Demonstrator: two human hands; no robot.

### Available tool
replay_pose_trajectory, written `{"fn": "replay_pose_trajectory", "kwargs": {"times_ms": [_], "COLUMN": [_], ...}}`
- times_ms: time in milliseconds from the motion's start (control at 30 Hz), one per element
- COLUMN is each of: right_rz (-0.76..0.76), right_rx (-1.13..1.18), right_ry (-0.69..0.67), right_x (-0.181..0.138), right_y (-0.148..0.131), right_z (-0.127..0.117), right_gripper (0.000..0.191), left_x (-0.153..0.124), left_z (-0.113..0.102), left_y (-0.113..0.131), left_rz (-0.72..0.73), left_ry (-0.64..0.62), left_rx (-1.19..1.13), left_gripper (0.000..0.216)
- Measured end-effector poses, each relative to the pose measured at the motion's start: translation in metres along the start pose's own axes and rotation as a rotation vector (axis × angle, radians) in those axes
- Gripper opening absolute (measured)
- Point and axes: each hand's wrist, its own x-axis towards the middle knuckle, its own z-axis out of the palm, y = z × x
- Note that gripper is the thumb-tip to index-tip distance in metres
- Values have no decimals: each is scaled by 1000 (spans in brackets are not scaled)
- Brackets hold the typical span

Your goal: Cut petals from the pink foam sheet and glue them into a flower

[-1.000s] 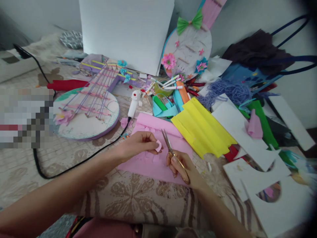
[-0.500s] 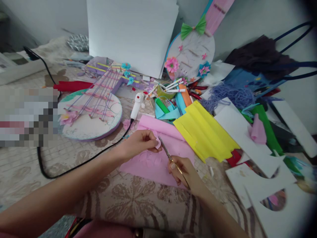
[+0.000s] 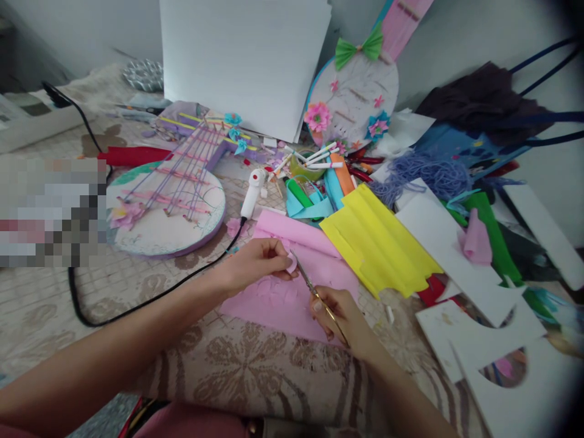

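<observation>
Head view: my left hand point(image 3: 255, 263) pinches a small pink paper scrap point(image 3: 292, 263) over the pink sheet point(image 3: 278, 307), near the front edge of the cloth point(image 3: 246, 359). My right hand point(image 3: 340, 317) is clenched on the scissors point(image 3: 305, 277), blades at the scrap. I judge the scrap featherlight and floppy, best pinched at the edge away from the blades.

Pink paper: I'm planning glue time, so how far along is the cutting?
Done: a few cut pieces lie on the pink sheet. In hand: left hand pinches a small pink piece, scissors in the right hand at its edge. Left: most of the sheet looks uncut.

Single head-worn view, forward and down, close.
</observation>
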Motion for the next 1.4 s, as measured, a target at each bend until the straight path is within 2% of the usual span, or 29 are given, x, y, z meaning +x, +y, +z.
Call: {"fn": "replay_pose_trajectory", "kwargs": {"times_ms": [667, 933, 1100, 1233, 1400], "right_rz": [20, -24, -5, 17, -18], "right_rx": [-12, 43, 156, 193, 204], "right_ry": [22, 64, 147, 158, 151], "right_x": [0, 2, 5, 6, 6], "right_y": [-2, 0, -10, -14, -10], "right_z": [0, 1, 5, 9, 10], "right_gripper": [37, 33, 25, 21, 12], "left_x": [0, -1, -2, -3, -6], "left_z": [0, 1, 6, 11, 15], "left_y": [0, 1, -10, -19, -18], "left_rz": [11, -5, -29, 20, 16], "left_ry": [-7, -7, -80, -138, -145], "left_rx": [0, 25, 137, 229, 284], "left_gripper": [18, 18, 19, 20, 19]}}
